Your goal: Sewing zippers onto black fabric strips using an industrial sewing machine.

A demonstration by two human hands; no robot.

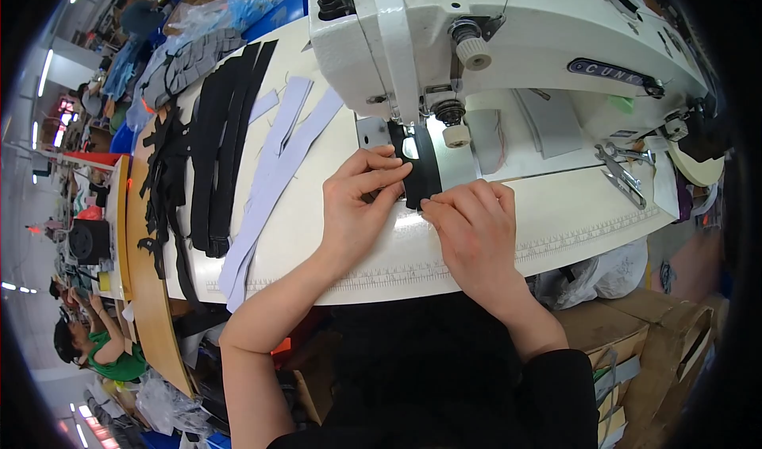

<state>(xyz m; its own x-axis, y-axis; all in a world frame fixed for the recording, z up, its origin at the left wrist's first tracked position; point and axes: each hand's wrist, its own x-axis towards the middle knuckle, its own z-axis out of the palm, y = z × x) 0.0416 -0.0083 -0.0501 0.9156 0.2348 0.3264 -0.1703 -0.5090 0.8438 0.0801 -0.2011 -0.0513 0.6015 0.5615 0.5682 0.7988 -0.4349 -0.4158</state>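
A black fabric strip (425, 167) lies under the needle area of a white sewing machine (508, 52). My left hand (361, 199) pinches the strip's left side just in front of the presser foot, thumb and fingers together. At the strip's near end, the bent fingers of my right hand (475, 227) are closed on its corner. A shiny metal plate (454, 151) shows beside the strip. How the needle meets the fabric is hidden.
Left of the machine lie lavender strips (274, 183), long black strips (226, 147) and tangled black bands (165, 175). Wrenches (623, 175) and grey fabric pieces (548, 123) rest on the right. A printed ruler (587, 233) runs along the front edge. A person in green (115, 358) sits farther left.
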